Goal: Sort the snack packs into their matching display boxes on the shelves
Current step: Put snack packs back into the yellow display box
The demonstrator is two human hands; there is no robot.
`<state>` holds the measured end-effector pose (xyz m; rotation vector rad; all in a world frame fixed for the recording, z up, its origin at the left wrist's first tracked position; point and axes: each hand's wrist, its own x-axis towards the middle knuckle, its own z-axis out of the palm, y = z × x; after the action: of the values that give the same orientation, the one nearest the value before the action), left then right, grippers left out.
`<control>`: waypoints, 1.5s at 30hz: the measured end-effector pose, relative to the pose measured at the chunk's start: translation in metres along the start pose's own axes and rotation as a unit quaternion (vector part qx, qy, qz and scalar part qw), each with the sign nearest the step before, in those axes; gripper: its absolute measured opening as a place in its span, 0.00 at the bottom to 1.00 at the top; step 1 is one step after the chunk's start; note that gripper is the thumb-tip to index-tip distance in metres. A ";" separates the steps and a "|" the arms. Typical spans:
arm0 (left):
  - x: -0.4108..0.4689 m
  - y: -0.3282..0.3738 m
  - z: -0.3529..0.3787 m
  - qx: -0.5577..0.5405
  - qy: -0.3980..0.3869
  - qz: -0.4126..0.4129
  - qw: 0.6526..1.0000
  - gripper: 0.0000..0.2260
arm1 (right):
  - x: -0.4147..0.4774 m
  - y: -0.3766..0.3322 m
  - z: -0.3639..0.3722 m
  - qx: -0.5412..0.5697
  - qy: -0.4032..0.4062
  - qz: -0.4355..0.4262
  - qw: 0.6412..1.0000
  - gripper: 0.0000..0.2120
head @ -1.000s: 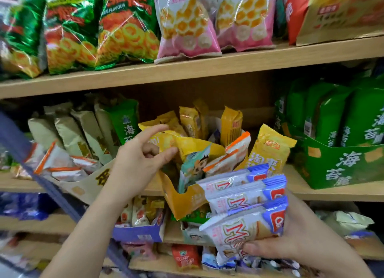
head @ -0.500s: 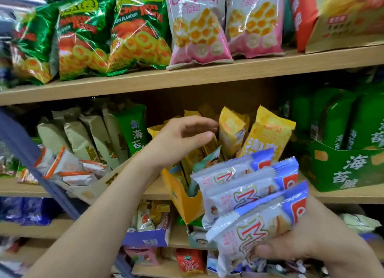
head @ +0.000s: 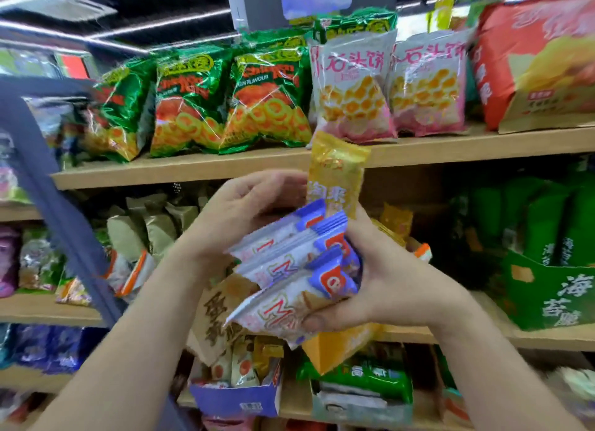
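Observation:
My right hand (head: 399, 289) grips a fanned stack of white-and-blue snack packs (head: 289, 269) in front of the middle shelf. Just above that stack my left hand (head: 244, 211) holds a yellow snack pack (head: 336, 173) upright, its fingers curled at the pack's left edge. Under the stack, a corner of the yellow display box (head: 338, 347) shows on the middle shelf, with more yellow packs (head: 396, 221) behind my right hand. A brown display box (head: 219, 318) with olive packs stands to its left.
A green display box (head: 547, 298) of green packs fills the middle shelf's right side. Green ring-snack bags (head: 264, 99) and pink bags (head: 351, 89) stand on the top shelf. On the lower shelf sits a purple display box (head: 238, 400). A blue shelf post (head: 54, 198) slants at the left.
My left hand has come out of the yellow display box holding a yellow pack and risen beside the stack. The view has tilted upward, and my right hand has moved up with its stack.

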<state>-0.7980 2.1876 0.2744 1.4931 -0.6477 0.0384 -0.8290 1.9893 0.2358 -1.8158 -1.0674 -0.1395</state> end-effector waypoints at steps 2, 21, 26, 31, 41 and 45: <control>0.008 0.010 0.004 0.069 -0.063 0.008 0.996 0.15 | 0.004 0.006 0.000 -0.083 -0.019 0.032 0.996 0.37; 0.006 -0.054 -0.011 0.505 0.056 0.073 0.858 0.16 | -0.051 0.008 -0.004 -0.165 0.017 0.092 0.982 0.30; 0.012 -0.056 -0.010 0.555 -0.022 0.043 0.831 0.15 | -0.062 0.018 0.006 -0.244 0.040 0.058 0.967 0.33; 0.015 -0.057 -0.009 0.642 -0.031 0.006 0.766 0.18 | -0.067 0.020 0.013 -0.249 0.087 0.007 0.965 0.32; 0.008 -0.072 -0.006 0.698 -0.060 -0.025 0.713 0.22 | -0.087 0.022 0.019 -0.176 0.021 0.117 0.977 0.33; 0.007 -0.077 -0.006 0.751 -0.034 -0.046 0.658 0.21 | -0.089 0.026 0.010 -0.156 -0.038 0.171 0.972 0.37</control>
<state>-0.7587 2.1827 0.2078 3.1593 -0.5569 0.5689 -0.8679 1.9402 0.1666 -2.2780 -0.7979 -0.0303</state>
